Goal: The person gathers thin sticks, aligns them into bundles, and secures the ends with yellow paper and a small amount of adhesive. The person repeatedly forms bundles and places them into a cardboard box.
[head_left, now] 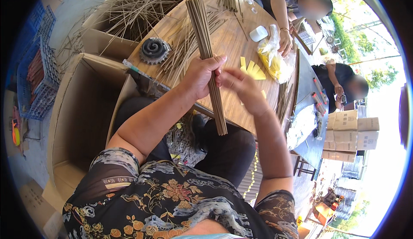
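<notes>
My left hand [201, 76] is closed round the middle of a bundle of thin brown incense sticks [200, 26], which stands nearly upright and leans a little. Its lower end hangs past the table's near edge, over my lap. Close against the bundle, by my left fingertips, is my right hand [243, 89], its fingers bent and smeared by motion. Whether those fingers grip anything is hidden. Just beyond it, yellow paper strips [254, 70] lie fanned out on the wooden table [234, 32].
Loose sticks [183, 45] and a dark coiled object [154, 50] lie on the table's left. An open cardboard box [86, 114] and a stick-filled box [129, 13] stand beside it. Opposite, a co-worker's hand [285, 41] touches a clear bag [273, 56] near a white container [258, 33].
</notes>
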### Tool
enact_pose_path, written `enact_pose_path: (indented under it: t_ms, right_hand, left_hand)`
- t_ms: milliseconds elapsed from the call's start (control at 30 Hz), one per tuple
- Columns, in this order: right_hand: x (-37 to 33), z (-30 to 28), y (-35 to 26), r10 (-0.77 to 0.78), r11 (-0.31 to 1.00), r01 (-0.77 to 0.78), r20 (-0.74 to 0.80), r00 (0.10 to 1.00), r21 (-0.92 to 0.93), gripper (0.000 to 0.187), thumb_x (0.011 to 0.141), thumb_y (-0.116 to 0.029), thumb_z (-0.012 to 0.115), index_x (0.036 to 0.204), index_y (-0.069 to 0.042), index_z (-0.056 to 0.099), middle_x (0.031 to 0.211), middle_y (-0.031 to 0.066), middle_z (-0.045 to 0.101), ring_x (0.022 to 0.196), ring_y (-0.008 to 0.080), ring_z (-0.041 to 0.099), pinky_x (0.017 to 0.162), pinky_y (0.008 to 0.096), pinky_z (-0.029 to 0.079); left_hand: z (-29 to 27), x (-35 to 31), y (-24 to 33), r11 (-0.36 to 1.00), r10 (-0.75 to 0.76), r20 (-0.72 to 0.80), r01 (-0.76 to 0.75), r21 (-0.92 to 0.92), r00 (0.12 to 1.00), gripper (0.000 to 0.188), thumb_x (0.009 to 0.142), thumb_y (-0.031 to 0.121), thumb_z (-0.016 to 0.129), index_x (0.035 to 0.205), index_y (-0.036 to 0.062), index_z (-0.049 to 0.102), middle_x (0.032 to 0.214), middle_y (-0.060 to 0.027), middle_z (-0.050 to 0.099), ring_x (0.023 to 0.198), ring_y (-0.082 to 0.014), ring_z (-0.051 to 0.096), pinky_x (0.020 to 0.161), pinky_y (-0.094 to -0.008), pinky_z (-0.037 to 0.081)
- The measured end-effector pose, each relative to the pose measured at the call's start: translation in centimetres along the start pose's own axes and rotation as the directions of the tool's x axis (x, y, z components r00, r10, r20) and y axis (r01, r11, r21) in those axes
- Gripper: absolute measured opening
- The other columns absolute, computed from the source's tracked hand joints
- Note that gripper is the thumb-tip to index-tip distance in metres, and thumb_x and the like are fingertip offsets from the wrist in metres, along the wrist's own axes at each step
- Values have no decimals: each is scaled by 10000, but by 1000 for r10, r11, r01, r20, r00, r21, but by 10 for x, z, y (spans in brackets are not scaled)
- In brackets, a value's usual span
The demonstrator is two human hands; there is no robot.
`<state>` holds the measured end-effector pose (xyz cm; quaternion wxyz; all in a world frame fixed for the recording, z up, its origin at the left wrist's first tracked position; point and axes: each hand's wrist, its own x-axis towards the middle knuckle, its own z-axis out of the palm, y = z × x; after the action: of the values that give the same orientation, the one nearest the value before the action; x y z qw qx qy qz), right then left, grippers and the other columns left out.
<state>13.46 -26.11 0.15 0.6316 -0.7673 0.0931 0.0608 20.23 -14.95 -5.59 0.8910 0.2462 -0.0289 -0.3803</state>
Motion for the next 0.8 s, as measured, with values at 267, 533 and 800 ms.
enact_pose_path:
  t_ms: [267, 533, 800]
  right_hand:
    - [-41, 44, 45, 319, 838, -388, 232, 919, 383, 233, 815, -216, 598, 781, -15, 486, 568, 45, 511, 420, 137, 496, 389, 277, 398]
    - [-45, 52, 49, 322, 870, -360, 166, 932, 338, 232, 839, -198, 549, 699, -48, 441, 491, 21, 450, 374, 118, 449, 347, 249, 362]
    - [-36, 65, 44, 305, 945, -313, -94, 948, -97, 231, 844, -205, 535, 738, -30, 427, 497, 29, 447, 381, 114, 449, 355, 262, 364]
  left_hand:
    - [-13, 7, 13, 994, -91, 96, 96, -44, 991, 193, 787, 189, 637, 695, 101, 493, 563, 4, 491, 474, -97, 476, 451, -227, 407]
    - [-10, 5, 19, 980, -138, 114, 152, -127, 984, 197, 823, 216, 597, 715, 103, 476, 539, 24, 460, 440, -72, 419, 423, -216, 359]
    - [-6, 4, 21, 982, 78, -139, -51, 183, 987, 213, 806, 230, 618, 694, 104, 487, 531, 24, 456, 433, -76, 423, 424, -217, 373]
